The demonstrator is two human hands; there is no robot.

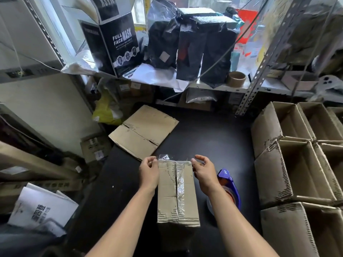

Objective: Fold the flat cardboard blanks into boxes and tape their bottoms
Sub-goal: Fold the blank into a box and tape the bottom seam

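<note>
A folded cardboard box [177, 191] stands bottom-up on the black table [213, 145], with clear tape [181, 184] running along its centre seam and a loose tape end sticking up at the far edge. My left hand [148, 171] is at the box's far left corner, fingers curled by the tape end. My right hand [203, 171] is at the far right corner, fingers curled against the box edge. Flat cardboard blanks [143, 131] lie on the table beyond the box.
A blue tape dispenser [229, 190] lies just right of the box, under my right forearm. Open finished boxes [300, 164] are stacked along the right. A shelf at the back holds black packages [189, 45] and a tape roll core [236, 78].
</note>
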